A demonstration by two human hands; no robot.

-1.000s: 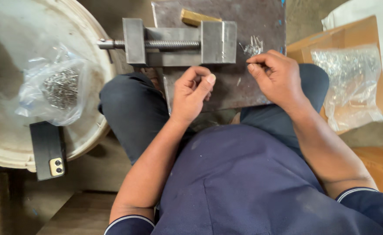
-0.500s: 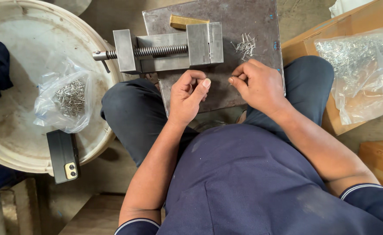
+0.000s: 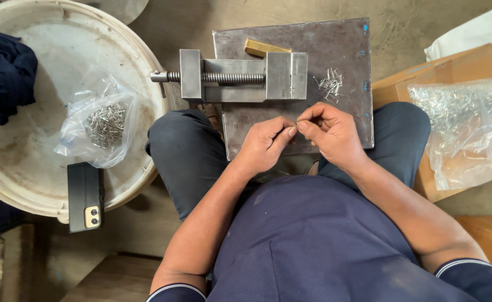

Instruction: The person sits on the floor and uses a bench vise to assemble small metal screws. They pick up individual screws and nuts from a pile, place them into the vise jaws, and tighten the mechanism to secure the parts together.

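My left hand (image 3: 265, 142) and my right hand (image 3: 330, 131) meet fingertip to fingertip over a dark steel plate (image 3: 347, 50) that rests across my knees. A tiny metal piece is pinched between them; which hand grips it is too small to tell. Just beyond my right hand lies a small pile of loose metal pins (image 3: 329, 85). A steel vise (image 3: 237, 76) with a threaded screw sits on the plate's far left part, and a brass block (image 3: 265, 48) lies behind it.
A white round tub lid (image 3: 27, 168) at left carries a clear bag of metal pins (image 3: 101, 126), a dark phone (image 3: 85, 197) and a navy cloth (image 3: 2, 78). At right a cardboard box (image 3: 403, 84) holds another clear bag of pins (image 3: 458, 131).
My right hand has moved left from near the pin pile to meet my left hand at the plate's middle. The view has shifted, with the plate and vise lower in frame.
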